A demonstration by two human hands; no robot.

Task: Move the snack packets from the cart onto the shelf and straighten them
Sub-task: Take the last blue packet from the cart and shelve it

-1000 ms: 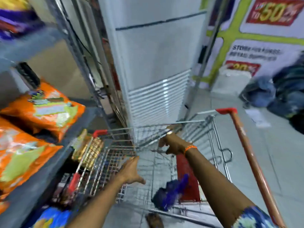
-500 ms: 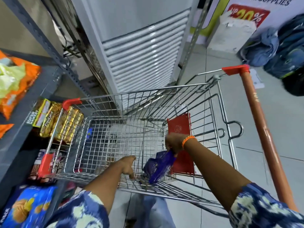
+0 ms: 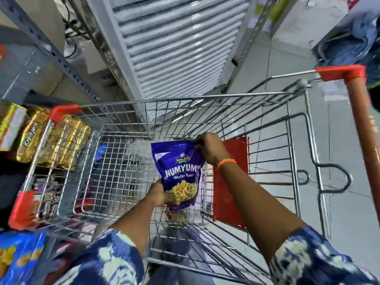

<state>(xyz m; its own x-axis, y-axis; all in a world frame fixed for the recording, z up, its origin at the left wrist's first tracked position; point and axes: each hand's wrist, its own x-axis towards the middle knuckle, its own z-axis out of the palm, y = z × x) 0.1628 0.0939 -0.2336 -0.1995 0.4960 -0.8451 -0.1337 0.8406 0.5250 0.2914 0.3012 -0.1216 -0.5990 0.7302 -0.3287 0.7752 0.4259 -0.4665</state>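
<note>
A purple snack packet (image 3: 179, 173) marked NUMYUMS is held upright inside the wire cart (image 3: 185, 98). My right hand (image 3: 211, 150) grips its top right corner. My left hand (image 3: 158, 193) holds its bottom left corner. Another packet (image 3: 176, 217) seems to lie on the cart floor just below it, mostly hidden. The grey shelf (image 3: 24, 64) stands to the left of the cart.
Gold biscuit packs (image 3: 59, 140) fill the shelf level beside the cart's left rim. A blue biscuit pack (image 3: 18, 256) sits lower left. A white louvred unit (image 3: 174, 48) stands ahead. The cart's orange handle (image 3: 364, 128) runs down the right. A red flap (image 3: 230, 182) hangs inside the cart.
My right hand has lifted the purple packet off the cart floor and turned it face up. My left hand has moved in and taken its bottom corner. The view has tilted further down.
</note>
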